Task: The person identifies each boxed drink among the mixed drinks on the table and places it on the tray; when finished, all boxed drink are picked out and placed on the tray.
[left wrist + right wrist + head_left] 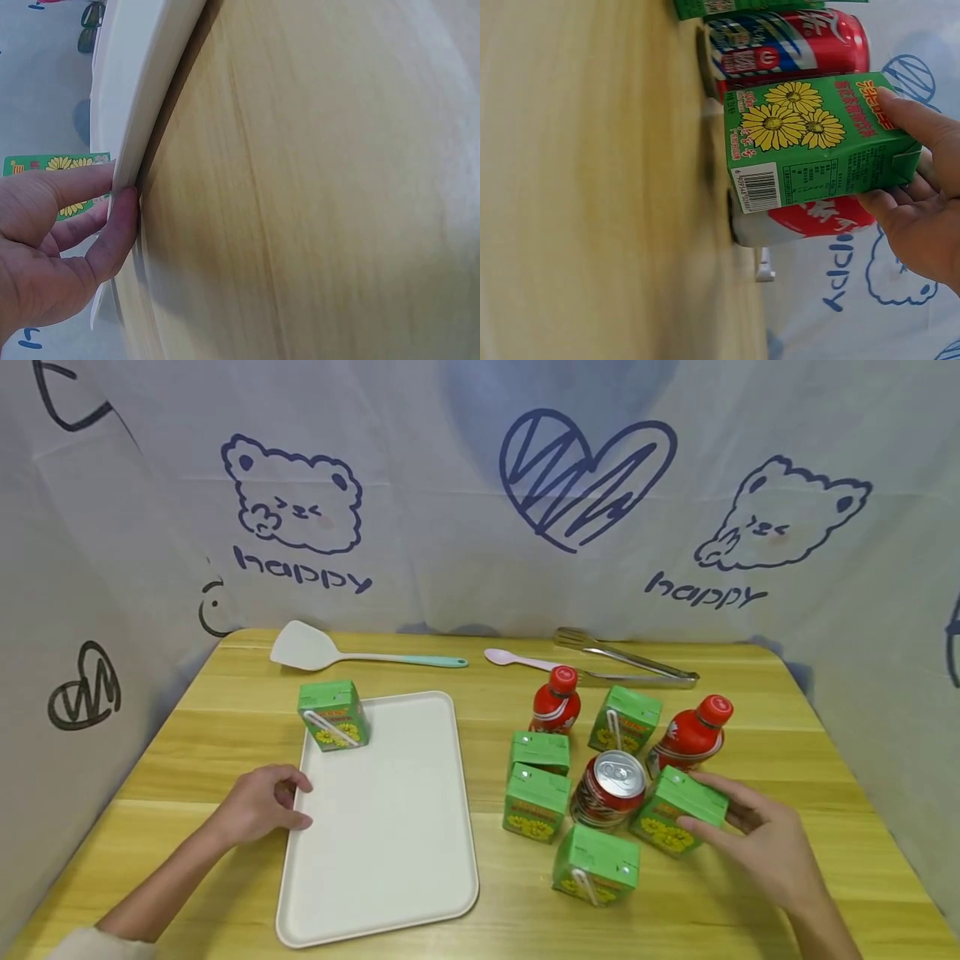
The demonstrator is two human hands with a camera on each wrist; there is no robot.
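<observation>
"Your fingers?"
"My right fingers [916,117] pinch a green carton [673,817] just right of the can [609,789]; left fingers [81,180], the tray [386,827] by its left rim."
"Lifting tip?"
"I'd rise straight, sparing the can."

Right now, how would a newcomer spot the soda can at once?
On the wooden table, right of the white tray, find the green cartons and red bottles. The soda can stands among them, left of the carton the right hand holds. Its round silver top with pull tab differs from the cartons' green tops and bottles' red caps.
</observation>
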